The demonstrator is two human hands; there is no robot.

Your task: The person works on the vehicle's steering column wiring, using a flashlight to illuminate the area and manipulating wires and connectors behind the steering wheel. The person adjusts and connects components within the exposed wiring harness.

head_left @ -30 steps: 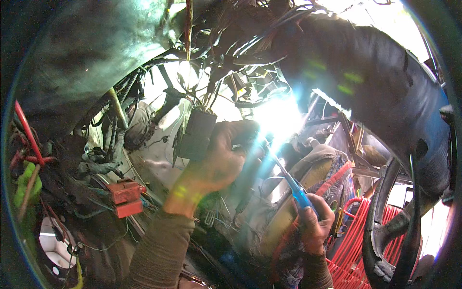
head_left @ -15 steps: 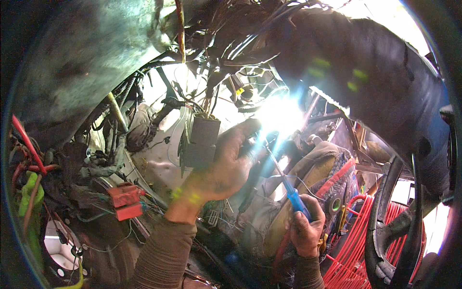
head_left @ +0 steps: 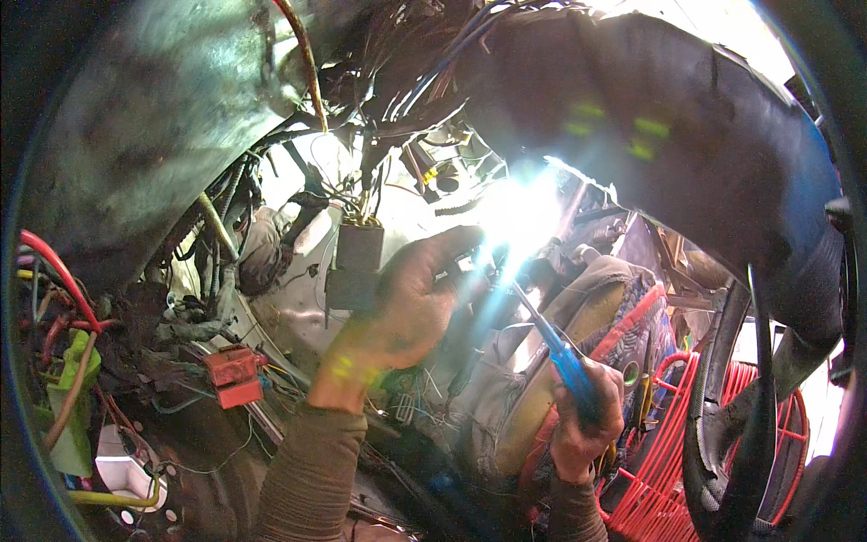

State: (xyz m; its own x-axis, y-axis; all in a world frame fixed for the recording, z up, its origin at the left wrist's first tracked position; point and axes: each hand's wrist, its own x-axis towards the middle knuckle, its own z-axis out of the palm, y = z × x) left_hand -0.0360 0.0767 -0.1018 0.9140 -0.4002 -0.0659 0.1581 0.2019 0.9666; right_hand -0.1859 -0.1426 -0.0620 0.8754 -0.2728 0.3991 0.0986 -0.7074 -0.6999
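Observation:
My right hand (head_left: 587, 420) is closed around the blue handle of a screwdriver (head_left: 571, 372). Its thin shaft slants up and left, and the tip runs into a strong white glare (head_left: 524, 217). My left hand (head_left: 406, 303) reaches up to the same spot, with fingers bent and pressed together beside the tip. Glare hides what those fingers grip. Just left of this hand hangs a grey rectangular block (head_left: 358, 246) with several wires coming out of its top.
Loose wires hang above and to the left. A red plastic connector (head_left: 235, 372) lies low on the left. A black steering wheel (head_left: 709, 425) stands at the right, before a round red wire guard (head_left: 655, 461). A worn grey bag-like bundle (head_left: 578, 316) sits behind the screwdriver. Dark panels arch overhead.
The view has shifted slightly. My right hand has turned and wrapped more fully around the screwdriver handle. The left hand stays beside the tip at the glare.

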